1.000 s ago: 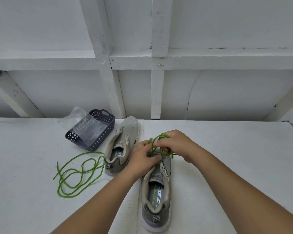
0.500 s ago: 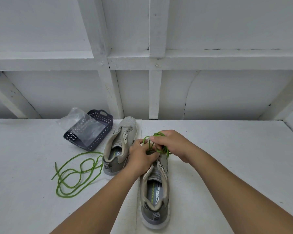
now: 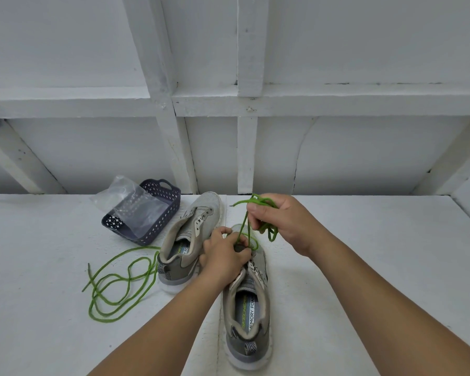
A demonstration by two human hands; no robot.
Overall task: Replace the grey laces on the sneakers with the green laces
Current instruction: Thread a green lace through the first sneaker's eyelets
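Two grey sneakers stand on the white surface, both without laces in their upper eyelets. The nearer sneaker (image 3: 248, 316) points away from me; my left hand (image 3: 224, 256) grips its front by the eyelets. My right hand (image 3: 280, 221) is raised above the toe and holds a bunched green lace (image 3: 258, 213), one strand running taut down to the shoe under my left fingers. The second sneaker (image 3: 193, 237) lies just left of my left hand. A second green lace (image 3: 120, 283) sprawls in loose loops further left.
A dark perforated plastic basket (image 3: 158, 223) with a clear plastic bag (image 3: 125, 202) over it sits at the back left, beside the far sneaker's toe. A white wall with beams rises behind the surface.
My right hand has lifted up and to the right, drawing the green lace taut from the shoe. My left hand stayed on the sneaker's front.
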